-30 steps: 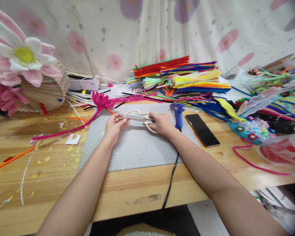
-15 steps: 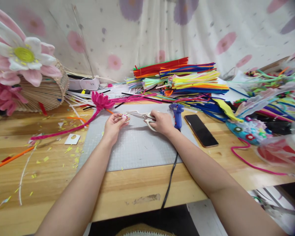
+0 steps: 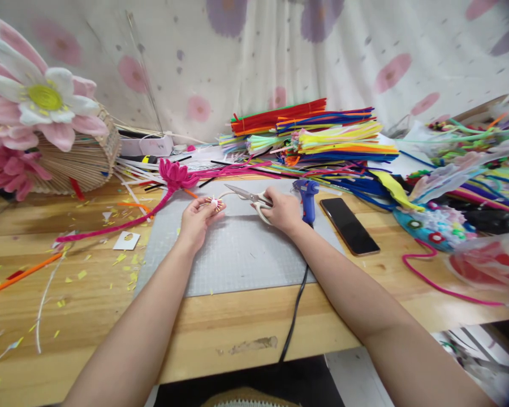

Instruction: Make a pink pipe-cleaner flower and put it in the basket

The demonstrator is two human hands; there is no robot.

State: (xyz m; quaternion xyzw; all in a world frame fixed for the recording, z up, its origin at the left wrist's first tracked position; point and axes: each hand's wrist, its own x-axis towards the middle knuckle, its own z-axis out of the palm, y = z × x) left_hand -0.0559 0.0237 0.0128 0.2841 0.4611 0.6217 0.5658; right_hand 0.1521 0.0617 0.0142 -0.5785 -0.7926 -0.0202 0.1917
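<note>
**Operator:** What is the condition of each hand?

**Technician:** The left hand (image 3: 198, 216), just left of frame centre, is closed around a small flower piece (image 3: 214, 202), pinched at its base between thumb and fingertips with the thin tips fanning outward. The right hand (image 3: 280, 210), just right of centre, is closed on the pale handles of the scissors (image 3: 249, 197). The blades look closed or nearly so and point toward the upper left, with the tip near the piece but apart from it.

**Operator:** Where does the work sit?

**Technician:** Above the far edge of the grey cutting mat (image 3: 237, 254), at mid-frame on the desk (image 3: 220, 333).

**Operator:** How should trimming be executed?

**Technician:** In my judgement: keep the pinch low on the piece so the fingertips stay clear of the blade path. Rotate the piece, not the scissors. Take short snips near the blade tips and match each strand's length to its neighbours. Work over the mat so offcuts land there.

**Operator:** Arm pose?

**Technician:** Both forearms extend from the lower frame edge and converge toward centre. The right wrist lies beside the blue glue gun (image 3: 307, 198), whose black cord (image 3: 296, 316) passes under that forearm, so a snag is possible. The phone (image 3: 350, 226) lies further right.
</note>
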